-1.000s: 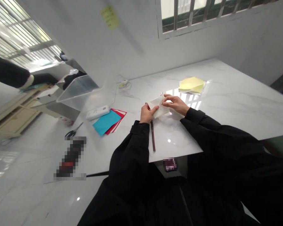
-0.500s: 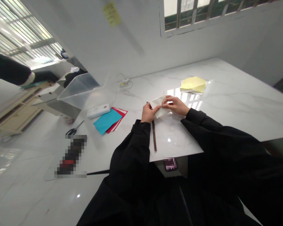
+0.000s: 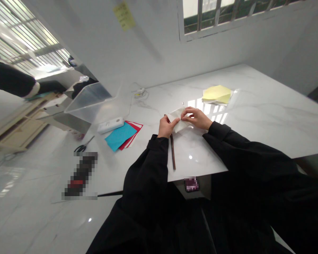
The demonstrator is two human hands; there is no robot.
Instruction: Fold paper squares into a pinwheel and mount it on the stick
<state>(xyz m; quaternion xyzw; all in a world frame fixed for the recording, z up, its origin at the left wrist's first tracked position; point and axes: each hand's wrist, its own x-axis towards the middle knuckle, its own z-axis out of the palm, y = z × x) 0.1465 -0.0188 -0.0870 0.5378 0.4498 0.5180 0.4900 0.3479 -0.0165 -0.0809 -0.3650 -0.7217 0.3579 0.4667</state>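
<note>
A soft-looking cream-white sheet [image 3: 176,114], whether paper or cloth I cannot tell, is held up over the table between both hands. My left hand [image 3: 165,127] is closed on its left side, with the thumb lying across the front. At the sheet's middle, my right hand [image 3: 198,119] pinches a gathered part between thumb and fingertips. A thin brown stick [image 3: 173,155] runs from beneath my left hand toward the table's front edge. Its upper end shows just past the fingers; whether they grip it too is hidden.
Blue sheets [image 3: 120,136] overlap red and white ones at left, below a white power strip [image 3: 110,125]. Scissors [image 3: 81,148] and a clear plastic bin [image 3: 87,102] stand farther left. Yellow sheets [image 3: 217,94] lie at the back right. Another person's dark sleeve [image 3: 12,79] shows far left.
Almost nothing differs. My right fingertips have shifted very slightly on the sheet, and the whole view has moved a little.
</note>
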